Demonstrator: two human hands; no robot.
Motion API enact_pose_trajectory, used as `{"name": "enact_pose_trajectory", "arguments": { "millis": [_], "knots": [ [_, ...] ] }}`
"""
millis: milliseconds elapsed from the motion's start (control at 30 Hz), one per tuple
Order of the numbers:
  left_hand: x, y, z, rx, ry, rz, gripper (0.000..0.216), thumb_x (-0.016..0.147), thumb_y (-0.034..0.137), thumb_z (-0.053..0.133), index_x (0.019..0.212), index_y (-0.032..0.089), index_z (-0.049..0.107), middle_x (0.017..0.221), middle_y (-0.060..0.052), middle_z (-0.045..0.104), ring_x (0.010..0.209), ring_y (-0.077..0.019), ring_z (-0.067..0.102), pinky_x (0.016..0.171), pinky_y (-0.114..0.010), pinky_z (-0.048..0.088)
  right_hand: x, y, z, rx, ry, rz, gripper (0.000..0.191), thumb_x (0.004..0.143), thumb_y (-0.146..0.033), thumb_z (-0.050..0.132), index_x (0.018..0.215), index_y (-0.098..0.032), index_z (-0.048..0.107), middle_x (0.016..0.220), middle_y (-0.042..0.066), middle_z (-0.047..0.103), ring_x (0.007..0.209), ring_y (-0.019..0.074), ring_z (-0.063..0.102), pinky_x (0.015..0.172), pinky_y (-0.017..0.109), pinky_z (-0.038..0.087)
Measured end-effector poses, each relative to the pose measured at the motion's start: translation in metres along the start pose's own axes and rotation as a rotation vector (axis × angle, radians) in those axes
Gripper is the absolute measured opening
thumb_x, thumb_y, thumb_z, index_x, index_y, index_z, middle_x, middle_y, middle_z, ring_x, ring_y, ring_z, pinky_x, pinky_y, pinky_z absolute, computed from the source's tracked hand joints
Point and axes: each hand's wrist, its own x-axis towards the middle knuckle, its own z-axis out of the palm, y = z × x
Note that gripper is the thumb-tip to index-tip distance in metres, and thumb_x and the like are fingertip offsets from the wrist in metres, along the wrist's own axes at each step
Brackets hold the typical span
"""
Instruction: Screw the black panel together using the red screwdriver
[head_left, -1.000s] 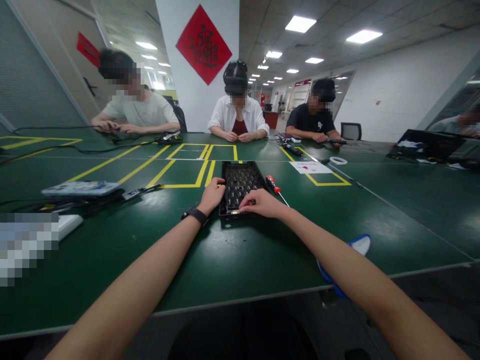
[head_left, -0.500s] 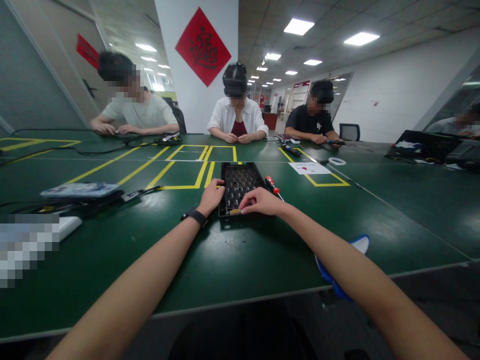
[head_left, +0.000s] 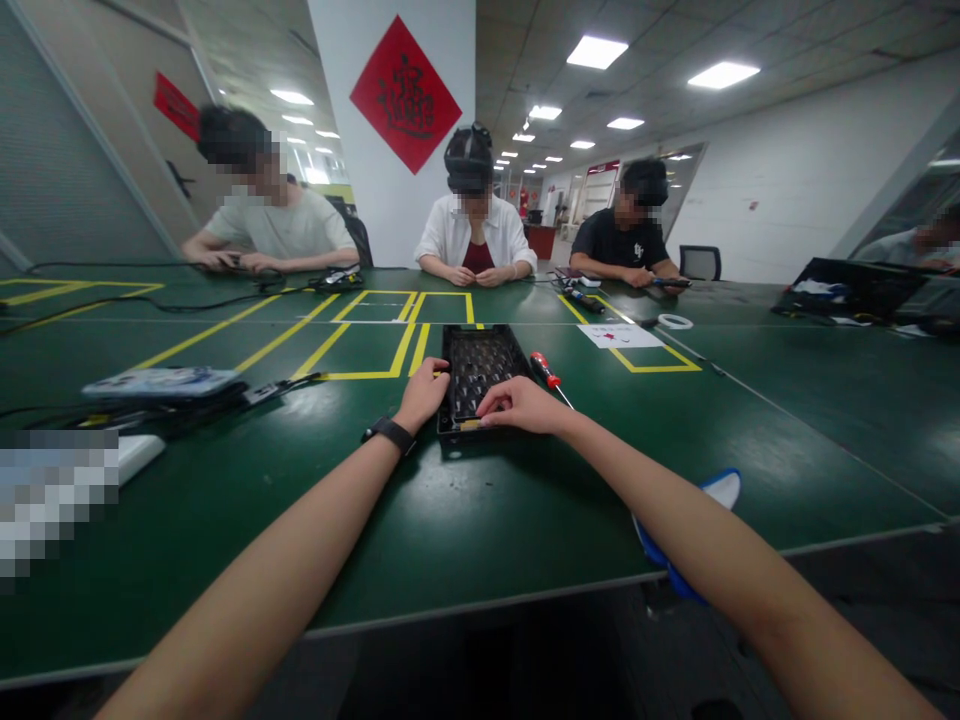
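Observation:
A shallow black rectangular case point(head_left: 487, 352) lies open side up on the table, its floor patterned with rows of small shiny shapes. My left hand point(head_left: 425, 392) grips the case's left wall, fingers curled over the rim. Inside the near end sits a small yellowish strip point(head_left: 470, 425). The thumb and fingers of my right hand point(head_left: 521, 403) are pinched together at the strip's right end; the fingertips partly hide the contact. Just right of the case rests a screwdriver point(head_left: 545, 370) with a red handle.
The green table point(head_left: 360, 560) bears yellow tape lines. A paper sheet point(head_left: 621, 336) and a white ring point(head_left: 674, 322) lie beyond the screwdriver. A blue-and-white object point(head_left: 724, 487) is under my right forearm. Cables and a flat box point(head_left: 161, 382) lie left. Several people sit opposite.
My right hand has shifted very slightly at the near end of the case. My left hand and the case stay in place.

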Motion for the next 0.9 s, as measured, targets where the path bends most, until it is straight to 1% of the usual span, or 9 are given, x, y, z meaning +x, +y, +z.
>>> {"name": "enact_pose_trajectory", "arguments": {
  "millis": [100, 200, 367, 500, 733, 900],
  "knots": [
    [-0.0007, 0.0022, -0.0006, 0.002, 0.000, 0.006, 0.036, 0.072, 0.020, 0.042, 0.105, 0.016, 0.056, 0.110, -0.009, 0.061, 0.100, -0.0213, 0.057, 0.091, -0.034, 0.043, -0.0009, -0.0007, -0.0008, -0.016, 0.010, -0.011, 0.030, 0.066, -0.031, 0.072, 0.086, -0.010, 0.071, 0.071, 0.004, 0.067, 0.058, 0.0073, 0.051, 0.054, 0.019, 0.036],
    [-0.0013, 0.0035, -0.0010, 0.005, -0.002, 0.004, 0.036, 0.072, 0.020, 0.042, 0.105, 0.016, 0.056, 0.110, -0.009, 0.061, 0.101, -0.0211, 0.056, 0.092, -0.033, 0.043, -0.0014, -0.0004, -0.0006, -0.012, -0.005, -0.014, 0.028, 0.067, -0.032, 0.070, 0.085, -0.010, 0.071, 0.072, 0.004, 0.067, 0.058, 0.0073, 0.051, 0.054, 0.019, 0.036],
    [-0.0011, 0.0030, -0.0012, 0.012, -0.016, -0.010, 0.037, 0.073, 0.020, 0.042, 0.107, 0.016, 0.055, 0.111, -0.008, 0.061, 0.102, -0.0206, 0.057, 0.092, -0.033, 0.043, -0.0012, 0.0010, 0.0011, -0.010, 0.007, 0.001, 0.028, 0.069, -0.033, 0.069, 0.083, -0.009, 0.071, 0.068, 0.004, 0.066, 0.056, 0.0078, 0.052, 0.053, 0.019, 0.036],
    [-0.0008, 0.0038, -0.0014, 0.015, -0.017, -0.015, 0.037, 0.072, 0.019, 0.043, 0.107, 0.016, 0.056, 0.112, -0.008, 0.061, 0.103, -0.0207, 0.057, 0.092, -0.033, 0.044, -0.0013, 0.0037, 0.0022, 0.039, 0.020, -0.006, 0.029, 0.068, -0.033, 0.070, 0.086, -0.009, 0.070, 0.072, 0.005, 0.068, 0.060, 0.0096, 0.056, 0.054, 0.019, 0.039],
    [-0.0014, 0.0045, -0.0018, 0.010, -0.011, -0.003, 0.037, 0.072, 0.018, 0.042, 0.106, 0.016, 0.056, 0.111, -0.009, 0.061, 0.102, -0.0209, 0.057, 0.091, -0.034, 0.044, -0.0010, 0.0080, 0.0036, 0.040, 0.011, -0.036, 0.030, 0.068, -0.032, 0.070, 0.088, -0.010, 0.068, 0.076, 0.006, 0.070, 0.065, 0.0109, 0.059, 0.059, 0.020, 0.042],
    [-0.0006, 0.0024, -0.0004, 0.003, -0.008, -0.004, 0.038, 0.071, 0.019, 0.042, 0.107, 0.015, 0.056, 0.111, -0.009, 0.061, 0.102, -0.0211, 0.057, 0.091, -0.034, 0.044, -0.0022, 0.0038, 0.0029, 0.039, 0.000, -0.031, 0.033, 0.070, -0.029, 0.069, 0.096, -0.010, 0.064, 0.068, 0.003, 0.068, 0.055, 0.0081, 0.054, 0.055, 0.019, 0.039]
  ]
}}
